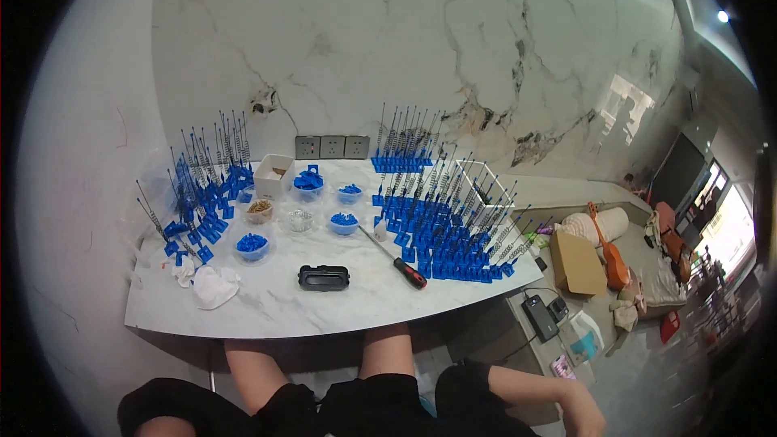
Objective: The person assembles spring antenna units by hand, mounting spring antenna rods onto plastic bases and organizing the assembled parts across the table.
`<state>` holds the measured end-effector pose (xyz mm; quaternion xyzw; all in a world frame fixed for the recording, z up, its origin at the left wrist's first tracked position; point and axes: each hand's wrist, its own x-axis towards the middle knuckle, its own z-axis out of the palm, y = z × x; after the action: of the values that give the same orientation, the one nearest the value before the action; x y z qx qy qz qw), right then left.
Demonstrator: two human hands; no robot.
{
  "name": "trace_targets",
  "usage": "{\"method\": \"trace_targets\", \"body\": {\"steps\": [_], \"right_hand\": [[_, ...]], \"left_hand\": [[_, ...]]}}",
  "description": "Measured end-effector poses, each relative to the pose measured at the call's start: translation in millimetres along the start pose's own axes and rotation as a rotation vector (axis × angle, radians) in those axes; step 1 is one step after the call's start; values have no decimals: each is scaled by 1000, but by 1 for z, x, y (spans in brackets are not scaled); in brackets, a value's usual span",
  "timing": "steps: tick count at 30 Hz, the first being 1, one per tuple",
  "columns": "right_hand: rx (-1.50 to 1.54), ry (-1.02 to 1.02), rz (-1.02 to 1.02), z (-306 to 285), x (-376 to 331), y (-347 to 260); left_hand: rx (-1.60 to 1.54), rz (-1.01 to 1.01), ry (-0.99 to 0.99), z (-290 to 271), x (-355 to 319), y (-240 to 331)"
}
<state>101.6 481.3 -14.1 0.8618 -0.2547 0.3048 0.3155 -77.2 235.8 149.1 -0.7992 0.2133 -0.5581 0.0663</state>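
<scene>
My right forearm reaches out to the lower right, off the table, and my right hand [584, 414] bends down at the bottom edge. Its fingers are hidden, so what it holds does not show. My left hand is out of view; only the sleeve and a bit of arm show at lower left. On the marble-patterned table [275, 301] before me lie a black oblong plastic case [324, 277] and a screwdriver [410, 273] with a red and black handle. Rows of blue bases with upright springs and rods [453, 235] stand to the right.
A looser cluster of similar blue spring pieces [202, 210] stands at left. Between are bowls of blue parts [252, 247], a bowl of brass-coloured pieces [259, 210], a white box [273, 176] and crumpled white tissue [215, 287]. Beyond the table's right lie a cardboard box [578, 263] and a ukulele [613, 255].
</scene>
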Motion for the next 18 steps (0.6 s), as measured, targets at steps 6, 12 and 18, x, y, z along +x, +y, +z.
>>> {"method": "trace_targets", "body": {"steps": [6, 12, 18], "right_hand": [[52, 56, 224, -6, -12, 11], [60, 119, 376, -50, -22, 20], [18, 211, 416, -97, 2, 109]], "left_hand": [[-173, 527, -235, 72, -83, -120], [-478, 304, -298, 105, -138, -188], [-211, -272, -45, 107, -127, -120]]}}
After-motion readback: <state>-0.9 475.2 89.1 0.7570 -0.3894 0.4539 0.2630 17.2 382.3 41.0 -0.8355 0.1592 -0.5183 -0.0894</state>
